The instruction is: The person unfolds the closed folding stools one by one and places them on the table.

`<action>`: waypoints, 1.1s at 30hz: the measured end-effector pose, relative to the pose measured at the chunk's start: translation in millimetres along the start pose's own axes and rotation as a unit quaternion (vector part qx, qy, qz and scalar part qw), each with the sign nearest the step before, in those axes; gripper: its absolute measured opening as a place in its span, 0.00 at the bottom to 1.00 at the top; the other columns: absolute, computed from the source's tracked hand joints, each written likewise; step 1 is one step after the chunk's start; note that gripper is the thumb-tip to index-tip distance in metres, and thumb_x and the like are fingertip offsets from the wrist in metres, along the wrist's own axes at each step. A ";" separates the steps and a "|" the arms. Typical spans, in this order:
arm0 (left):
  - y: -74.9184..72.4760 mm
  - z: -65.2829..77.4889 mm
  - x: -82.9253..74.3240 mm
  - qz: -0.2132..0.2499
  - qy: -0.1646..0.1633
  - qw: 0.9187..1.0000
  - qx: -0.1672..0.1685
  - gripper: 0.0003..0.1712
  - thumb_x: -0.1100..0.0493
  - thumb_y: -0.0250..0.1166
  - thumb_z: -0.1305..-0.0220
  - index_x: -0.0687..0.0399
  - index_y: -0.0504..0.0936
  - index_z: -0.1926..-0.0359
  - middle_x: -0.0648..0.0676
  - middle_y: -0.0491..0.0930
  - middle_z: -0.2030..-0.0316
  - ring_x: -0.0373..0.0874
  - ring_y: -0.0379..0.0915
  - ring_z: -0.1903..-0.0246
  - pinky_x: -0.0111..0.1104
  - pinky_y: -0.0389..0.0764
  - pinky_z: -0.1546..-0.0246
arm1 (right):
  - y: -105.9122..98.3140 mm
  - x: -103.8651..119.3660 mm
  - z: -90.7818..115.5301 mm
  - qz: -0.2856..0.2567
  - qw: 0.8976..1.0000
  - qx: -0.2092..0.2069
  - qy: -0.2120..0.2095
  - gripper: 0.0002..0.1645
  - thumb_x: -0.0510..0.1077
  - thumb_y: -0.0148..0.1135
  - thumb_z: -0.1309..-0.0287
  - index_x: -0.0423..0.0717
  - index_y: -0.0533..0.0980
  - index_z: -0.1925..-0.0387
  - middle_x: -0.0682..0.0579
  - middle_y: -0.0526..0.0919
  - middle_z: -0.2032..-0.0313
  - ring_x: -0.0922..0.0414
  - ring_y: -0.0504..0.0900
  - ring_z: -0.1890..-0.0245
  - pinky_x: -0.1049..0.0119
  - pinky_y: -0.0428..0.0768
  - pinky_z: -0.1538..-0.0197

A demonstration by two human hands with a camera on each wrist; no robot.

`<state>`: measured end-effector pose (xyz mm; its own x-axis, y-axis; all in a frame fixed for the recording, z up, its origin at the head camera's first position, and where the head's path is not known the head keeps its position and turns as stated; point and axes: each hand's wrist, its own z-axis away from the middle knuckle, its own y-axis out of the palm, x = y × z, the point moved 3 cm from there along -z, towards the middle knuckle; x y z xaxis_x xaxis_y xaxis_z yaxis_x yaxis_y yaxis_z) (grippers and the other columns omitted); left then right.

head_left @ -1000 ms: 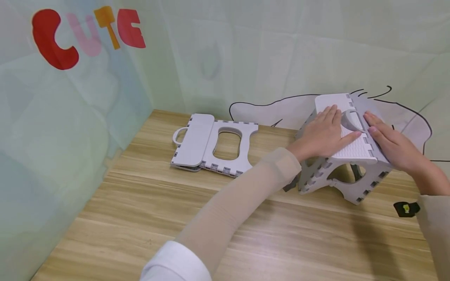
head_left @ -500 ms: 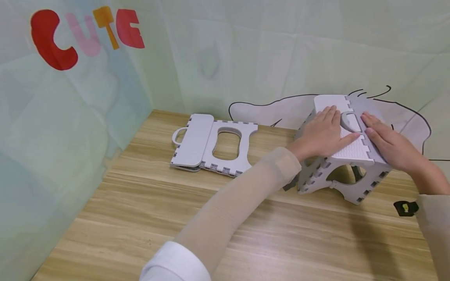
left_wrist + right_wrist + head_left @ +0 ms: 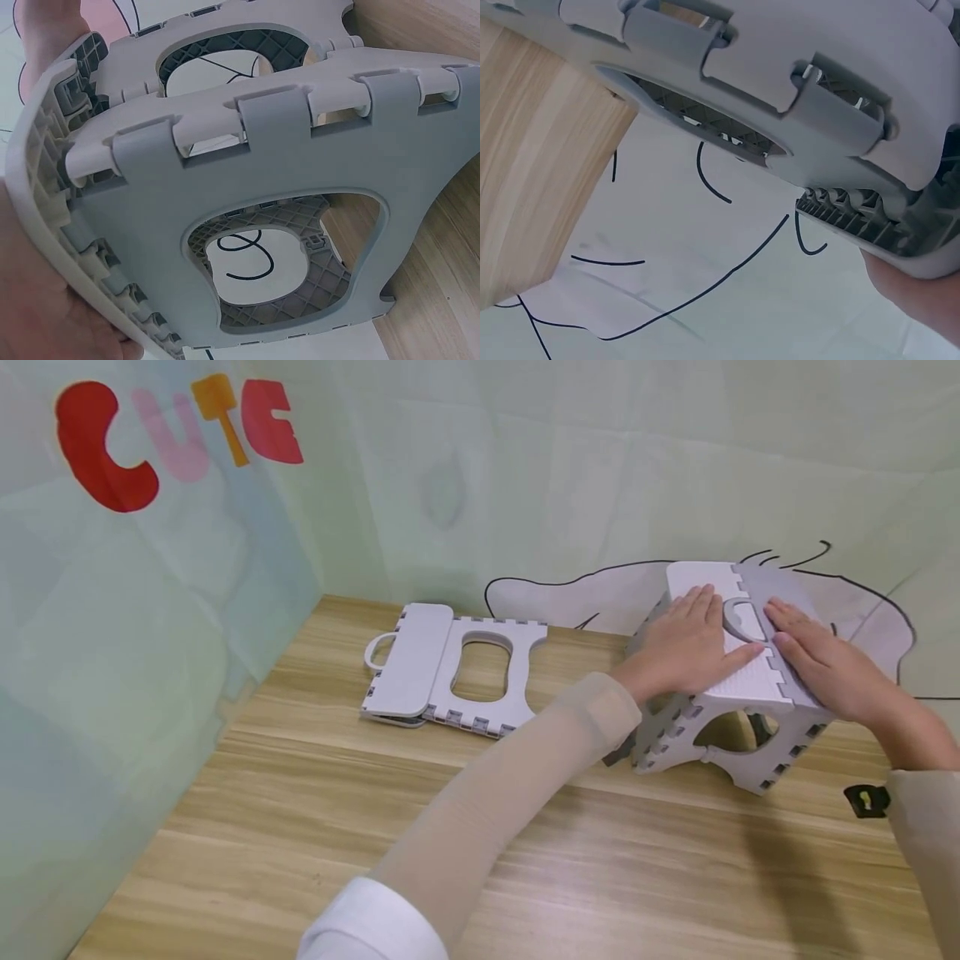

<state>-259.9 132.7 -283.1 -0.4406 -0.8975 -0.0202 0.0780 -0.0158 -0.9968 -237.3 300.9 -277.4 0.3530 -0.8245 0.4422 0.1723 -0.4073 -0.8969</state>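
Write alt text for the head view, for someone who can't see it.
A person's left hand and right hand rest on an opened stool on a table. A folded stool lies to its left; letters on the backdrop spell CUTE.

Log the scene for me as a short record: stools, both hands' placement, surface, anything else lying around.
Unfolded stool: standing upright; whether fully locked, cannot tell
Left grip: spread flat on the stool's white top half
Right grip: straight fingers on its grey top half
Folded stool: lying flat, left of the unfolded one
Surface: wood-grain table
Other: small black item near the right sleeve, identity unclear
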 end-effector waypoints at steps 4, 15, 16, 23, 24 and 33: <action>-0.1 0.7 -0.5 -0.001 -0.001 1.000 0.003 0.51 0.24 0.17 0.33 0.52 0.33 0.21 0.48 0.28 0.22 0.39 0.20 0.25 0.27 0.27 0.30 | -1.6 1.4 -0.2 0.007 1.000 0.009 0.000 0.34 0.50 0.29 0.19 0.42 0.39 0.22 0.39 0.35 0.23 0.39 0.31 0.24 0.34 0.34 0.29; -1.0 0.4 0.0 -0.002 0.000 1.000 0.004 0.52 0.24 0.17 0.33 0.52 0.33 0.21 0.49 0.28 0.22 0.39 0.21 0.25 0.27 0.27 0.30 | -1.0 1.2 -1.0 0.013 1.000 0.017 0.009 0.34 0.51 0.28 0.19 0.44 0.37 0.21 0.40 0.33 0.23 0.38 0.30 0.25 0.31 0.35 0.31; -1.1 0.2 0.1 -0.002 0.000 1.000 0.004 0.52 0.24 0.17 0.33 0.52 0.33 0.21 0.49 0.28 0.22 0.39 0.21 0.25 0.27 0.27 0.30 | -0.7 1.2 -1.1 0.011 1.000 0.016 0.009 0.34 0.51 0.28 0.19 0.44 0.37 0.21 0.40 0.33 0.23 0.38 0.30 0.25 0.31 0.34 0.31; -0.5 1.2 1.8 0.003 -0.004 1.000 0.008 0.53 0.23 0.18 0.34 0.51 0.34 0.21 0.48 0.29 0.22 0.39 0.21 0.25 0.27 0.28 0.30 | 1.4 1.6 0.3 -0.005 1.000 -0.005 -0.004 0.34 0.50 0.30 0.19 0.43 0.40 0.21 0.40 0.36 0.23 0.39 0.32 0.24 0.35 0.33 0.29; -0.2 1.1 2.3 0.005 -0.005 1.000 0.007 0.53 0.22 0.19 0.34 0.51 0.34 0.21 0.48 0.29 0.22 0.39 0.22 0.25 0.27 0.28 0.30 | 1.7 1.5 0.4 -0.008 1.000 -0.008 -0.006 0.34 0.50 0.30 0.20 0.43 0.41 0.21 0.40 0.36 0.23 0.39 0.32 0.24 0.36 0.33 0.28; -3.0 -4.7 8.9 0.046 0.019 0.998 -0.025 0.52 0.22 0.29 0.33 0.50 0.43 0.20 0.48 0.37 0.21 0.38 0.28 0.24 0.26 0.31 0.29 | -1.4 2.1 1.2 0.002 0.999 -0.036 -0.012 0.34 0.51 0.34 0.20 0.42 0.45 0.22 0.39 0.42 0.23 0.39 0.38 0.24 0.36 0.38 0.28</action>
<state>-268.3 126.9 -280.6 -0.4674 -0.8766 -0.1147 0.0757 0.0896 -0.9931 -235.6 300.2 -275.2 0.3754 -0.8175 0.4368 0.1033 -0.4315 -0.8962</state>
